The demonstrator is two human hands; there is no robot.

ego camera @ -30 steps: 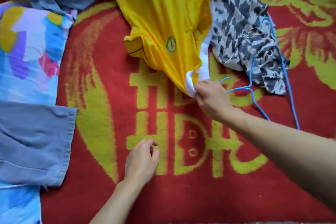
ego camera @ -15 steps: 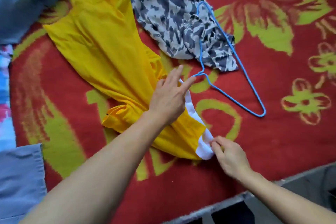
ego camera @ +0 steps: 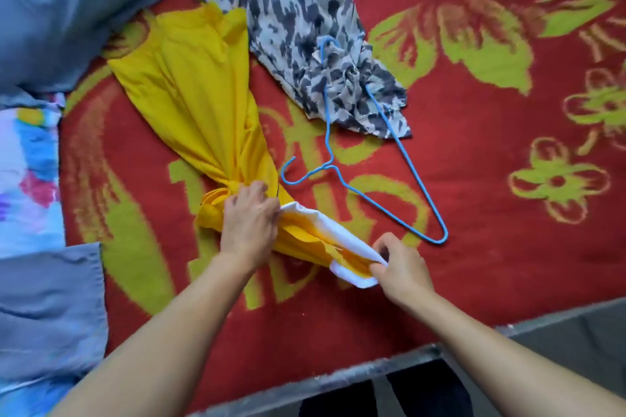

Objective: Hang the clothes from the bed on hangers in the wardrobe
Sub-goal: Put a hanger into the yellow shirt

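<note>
Head view: both forearms reach forward over the bed, whose red blanket with green flowers (ego camera: pixel 481 267) carries everything. The left hand (ego camera: pixel 249 223) lies palm down, its fingers (ego camera: pixel 267 205) curled round the bunched middle of a yellow shirt (ego camera: pixel 200 95). The right hand (ego camera: pixel 403 267), nearer the bed's edge, has its fingers (ego camera: pixel 381 266) pinching the shirt's white trim (ego camera: pixel 325 218) at the near end. The shirt stretches away from the hands toward the upper left, gathered into folds.

Just right of the shirt, apart from both hands, lies a blue wire hanger (ego camera: pixel 330 165), its far part tucked into a crumpled grey animal-print garment (ego camera: pixel 298 20). A grey-blue garment (ego camera: pixel 47 301) and a multicoloured cloth (ego camera: pixel 27 176) lie at the left.
</note>
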